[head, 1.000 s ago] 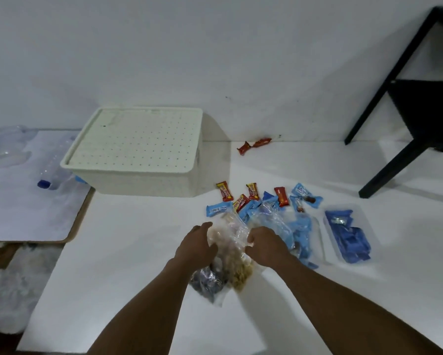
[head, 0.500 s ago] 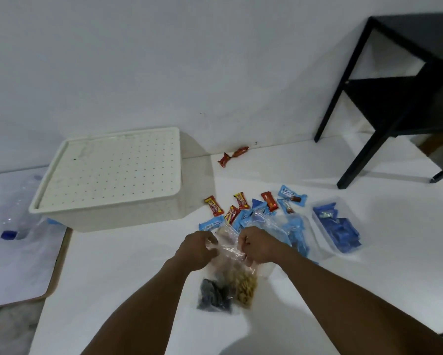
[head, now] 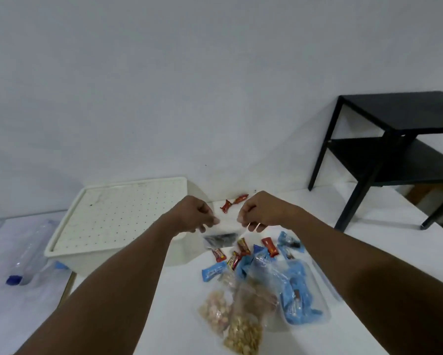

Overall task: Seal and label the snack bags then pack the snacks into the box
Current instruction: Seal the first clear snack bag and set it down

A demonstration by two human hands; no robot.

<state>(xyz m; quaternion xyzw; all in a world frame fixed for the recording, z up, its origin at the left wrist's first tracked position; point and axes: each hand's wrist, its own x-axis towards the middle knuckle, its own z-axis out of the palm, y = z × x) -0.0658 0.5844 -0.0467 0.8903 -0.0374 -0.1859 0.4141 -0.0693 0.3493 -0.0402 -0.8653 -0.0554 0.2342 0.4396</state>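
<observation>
Both hands are up over the white tabletop (head: 174,319). The left hand (head: 198,216) and right hand (head: 260,211) each pinch a top corner of a small clear zip bag (head: 221,239) between thumb and curled fingers. The bag is thin, glossy plastic that hangs slack, with dark lumpy snack in the bottom; whether the seal strip is closed can't be told.

The box (head: 117,216) is just left of the hands: cream plastic, rectangular with rounded corners, and its flat lid, dotted with small holes, is on.

Below the hands, three more crinkly clear bags lie on the table:
- peanuts bag (head: 243,334)
- pale pinkish nuts bag (head: 215,311)
- bag of blue-wrapped candies (head: 297,298)

Loose foil-wrapped candies (head: 242,248), red and blue, lie scattered between the bags and the held bag. Two red twist-wrapped candies (head: 234,202) lie by the wall.

A black two-tier side table (head: 394,139) stands at right. A clear plastic bottle (head: 29,254) with a blue cap lies at left.
</observation>
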